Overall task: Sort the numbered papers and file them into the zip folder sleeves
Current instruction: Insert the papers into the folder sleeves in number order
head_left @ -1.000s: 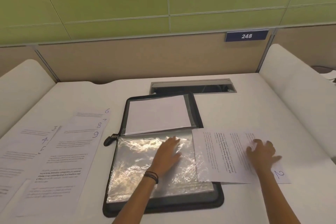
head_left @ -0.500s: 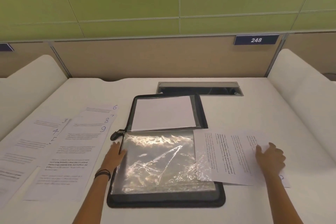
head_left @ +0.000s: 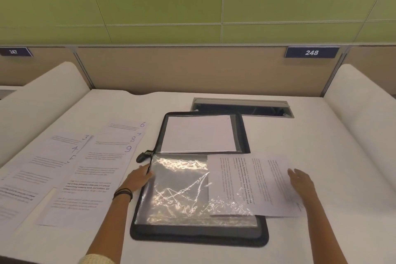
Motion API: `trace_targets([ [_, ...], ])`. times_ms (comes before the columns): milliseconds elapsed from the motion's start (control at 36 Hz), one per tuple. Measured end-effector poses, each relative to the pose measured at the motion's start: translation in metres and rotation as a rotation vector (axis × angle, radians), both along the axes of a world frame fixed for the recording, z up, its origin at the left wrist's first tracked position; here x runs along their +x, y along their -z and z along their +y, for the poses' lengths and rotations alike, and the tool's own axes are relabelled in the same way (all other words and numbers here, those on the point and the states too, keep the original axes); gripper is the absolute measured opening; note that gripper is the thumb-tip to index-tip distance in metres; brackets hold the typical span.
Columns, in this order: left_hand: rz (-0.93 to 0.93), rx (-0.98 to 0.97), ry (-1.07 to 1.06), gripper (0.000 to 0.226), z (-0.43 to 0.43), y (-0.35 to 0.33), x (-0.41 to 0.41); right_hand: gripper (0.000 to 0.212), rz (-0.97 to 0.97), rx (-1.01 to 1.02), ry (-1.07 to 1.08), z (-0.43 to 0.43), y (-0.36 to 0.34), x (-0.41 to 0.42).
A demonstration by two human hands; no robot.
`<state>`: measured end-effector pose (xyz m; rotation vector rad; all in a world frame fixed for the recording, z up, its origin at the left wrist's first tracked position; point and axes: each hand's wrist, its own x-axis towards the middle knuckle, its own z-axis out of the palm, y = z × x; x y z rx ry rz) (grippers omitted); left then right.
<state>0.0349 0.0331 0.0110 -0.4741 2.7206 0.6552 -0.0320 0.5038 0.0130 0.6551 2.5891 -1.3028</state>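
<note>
1. Close to me on the white desk [head_left: 300, 135], I see a black zip folder [head_left: 199, 238] lying open and flat. Its edge is soft and rounded, like padded cloth.
2. On the near half lies a clear plastic sleeve [head_left: 177, 188]. It is shiny and wrinkly, and the light makes bright squiggles on it.
3. My left hand [head_left: 137, 178] rests flat by the sleeve's left edge, fingers laid out loose and pointing right. The fingertips touch the sleeve edge. I cannot tell if they pinch it. Dark bands [head_left: 123, 193] sit around the wrist.
4. My right hand [head_left: 302, 182] lies spread out and flat on a printed paper [head_left: 246, 184]. It presses down and grips nothing.
5. That paper is thin and white with rows of small print. Its left part lies on the sleeve's right side, and a crinkled bit of plastic covers its near left corner. Its right part sticks out onto the desk, under my right hand.
6. Left of the folder, just beside my left hand, more numbered papers [head_left: 85, 167] lie fanned in two piles. I can read 3 and 4 on one, and 6, 8 and 9 on the other.
7. Farther off, the folder's back half holds a plain white sheet [head_left: 199, 133].
8. Behind it a long slot [head_left: 242, 107] is cut in the desk.
9. Farthest is a tan wall with a blue sign [head_left: 311, 52] saying 248.
</note>
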Motion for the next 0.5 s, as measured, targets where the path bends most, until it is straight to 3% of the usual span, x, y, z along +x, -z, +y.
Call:
trace_targets([
  [111,-0.026,0.001,0.014,0.043,-0.001,-0.003,-0.002,0.047,-0.003,-0.088,-0.029,-0.01,-0.003,-0.004],
  [222,-0.019,0.038,-0.004,0.043,0.001,-0.01,-0.002,0.027,-0.02,-0.166,-0.103,-0.016,-0.002,-0.005],
  [500,-0.036,-0.017,-0.022,0.043,-0.002,-0.006,-0.008,0.024,-0.018,-0.192,-0.22,-0.029,-0.004,-0.007],
])
